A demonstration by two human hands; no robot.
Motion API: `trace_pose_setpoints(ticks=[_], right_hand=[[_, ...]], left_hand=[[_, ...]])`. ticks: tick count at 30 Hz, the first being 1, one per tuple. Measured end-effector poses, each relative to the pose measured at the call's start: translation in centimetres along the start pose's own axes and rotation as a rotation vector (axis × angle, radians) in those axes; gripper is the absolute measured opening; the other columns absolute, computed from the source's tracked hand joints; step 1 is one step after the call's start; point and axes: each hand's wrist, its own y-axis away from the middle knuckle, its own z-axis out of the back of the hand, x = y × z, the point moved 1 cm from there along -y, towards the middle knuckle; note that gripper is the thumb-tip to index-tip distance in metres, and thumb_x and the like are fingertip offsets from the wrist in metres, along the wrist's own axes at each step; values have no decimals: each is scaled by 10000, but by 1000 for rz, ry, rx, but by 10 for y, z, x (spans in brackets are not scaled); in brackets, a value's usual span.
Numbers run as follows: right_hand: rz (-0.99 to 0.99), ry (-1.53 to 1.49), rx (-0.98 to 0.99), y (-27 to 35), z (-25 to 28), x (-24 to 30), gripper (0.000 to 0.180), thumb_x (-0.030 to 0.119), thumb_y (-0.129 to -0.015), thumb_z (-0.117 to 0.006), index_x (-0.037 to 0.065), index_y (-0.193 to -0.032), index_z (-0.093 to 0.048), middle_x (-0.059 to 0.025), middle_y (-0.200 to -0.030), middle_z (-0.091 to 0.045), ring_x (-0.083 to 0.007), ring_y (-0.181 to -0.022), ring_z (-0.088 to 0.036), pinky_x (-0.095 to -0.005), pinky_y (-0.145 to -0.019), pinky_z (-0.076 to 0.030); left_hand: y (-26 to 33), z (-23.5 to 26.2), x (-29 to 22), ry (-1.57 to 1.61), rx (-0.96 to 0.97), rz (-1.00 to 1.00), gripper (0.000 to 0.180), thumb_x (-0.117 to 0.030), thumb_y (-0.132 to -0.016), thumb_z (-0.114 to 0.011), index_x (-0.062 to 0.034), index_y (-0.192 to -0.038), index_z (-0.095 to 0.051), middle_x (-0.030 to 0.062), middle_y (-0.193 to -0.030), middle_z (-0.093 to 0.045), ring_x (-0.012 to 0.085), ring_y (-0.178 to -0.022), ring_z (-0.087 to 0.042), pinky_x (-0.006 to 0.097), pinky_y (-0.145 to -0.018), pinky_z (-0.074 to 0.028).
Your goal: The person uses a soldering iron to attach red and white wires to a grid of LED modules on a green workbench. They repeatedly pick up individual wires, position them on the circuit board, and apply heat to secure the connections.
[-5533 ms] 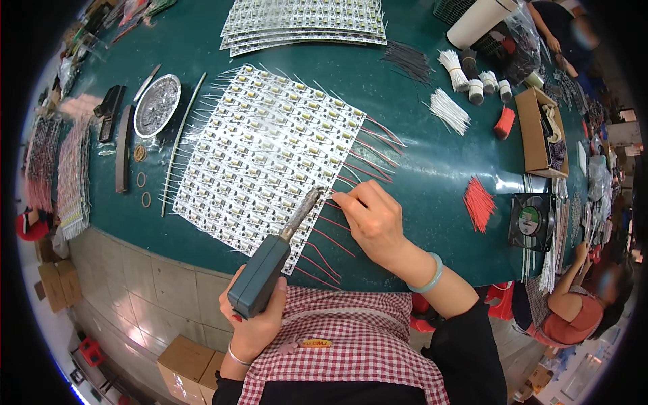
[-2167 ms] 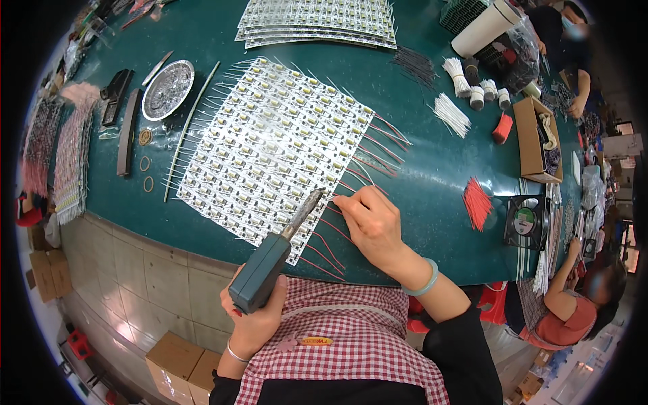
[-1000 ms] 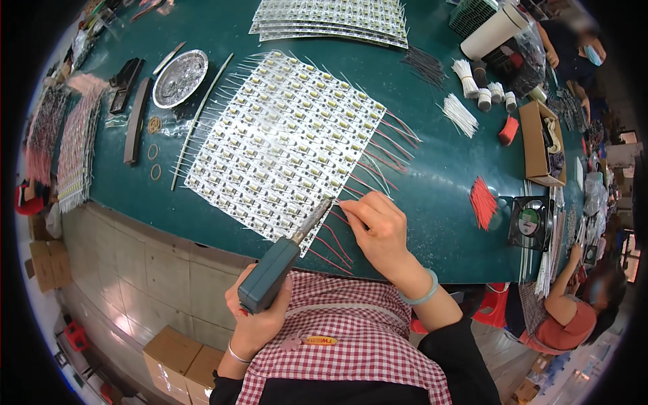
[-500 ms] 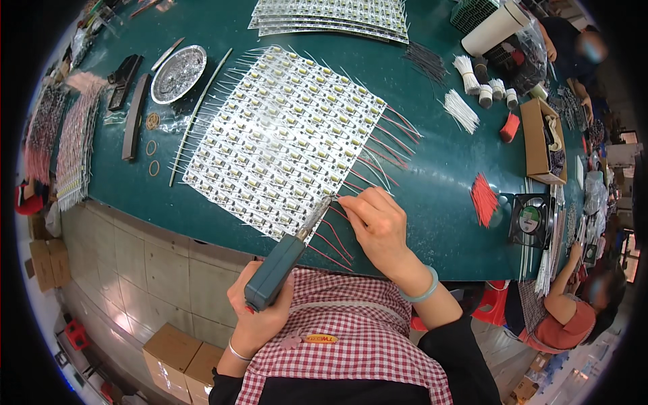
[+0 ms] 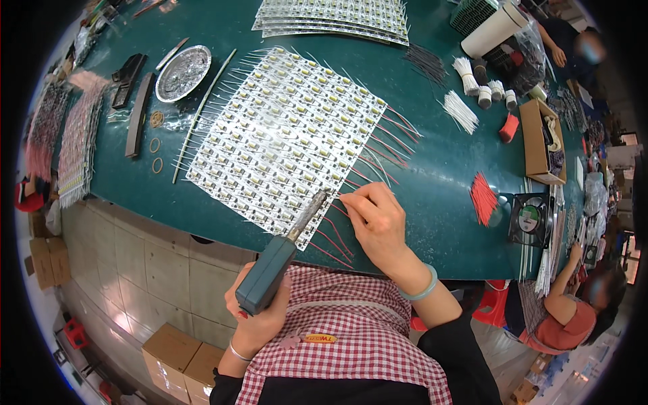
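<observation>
A dark green soldering iron [image 5: 268, 271] sits in my left hand [image 5: 260, 317], its fingers wrapped round the body. The metal tip slants up over the lower right edge of a white circuit board panel [image 5: 287, 138], which carries rows of small yellow and black parts. Whether the tip touches the board is hard to tell. Just beyond that edge, my right hand [image 5: 379, 219] pinches a thin wire, its end mostly hidden by the fingertips. Red wires [image 5: 335, 243] stick out along the panel's right side, and pale wires bristle from its left side.
A foil dish [image 5: 183, 73] stands left of the panel, beside a thin rod [image 5: 204, 115]. Further panels [image 5: 334, 20] are stacked at the back. Red wires [image 5: 483, 199], white wires [image 5: 460, 111] and a fan [image 5: 530, 219] lie to the right. Other people sit at the right.
The soldering iron and my left hand have shifted slightly left, drawing the tip away from my right fingertips and over the panel. My right hand has hardly moved.
</observation>
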Motion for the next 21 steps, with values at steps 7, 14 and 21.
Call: trace_pose_setpoints(ticks=[7, 14, 21], right_hand=[[92, 68, -58, 2, 14, 19, 182, -18, -716, -727, 41, -881, -676, -47, -740, -559, -225, -680, -561, -344, -563, -440], [41, 18, 17, 17, -1, 18, 194, -12, -723, -719, 49, -894, -651, -44, -713, -525, -205, -647, -547, -332, -533, -438], [53, 53, 39, 14, -2, 18, 172, -3, -731, -710, 56, -880, -648, -43, -711, -512, -208, -645, -539, -330, -532, -447]], left_hand=[[7, 4, -1, 4, -13, 65, 156, 42, -767, -722, 56, -913, -671, 116, -866, -656, 157, -716, -638, 269, -615, -505], [11, 5, 0, -4, -11, 13, 175, 53, -750, -731, 54, -915, -672, 109, -867, -664, 155, -699, -639, 262, -601, -500], [15, 5, 5, -39, -11, -30, 178, 61, -745, -729, 54, -913, -670, 111, -872, -667, 153, -706, -642, 262, -597, -495]])
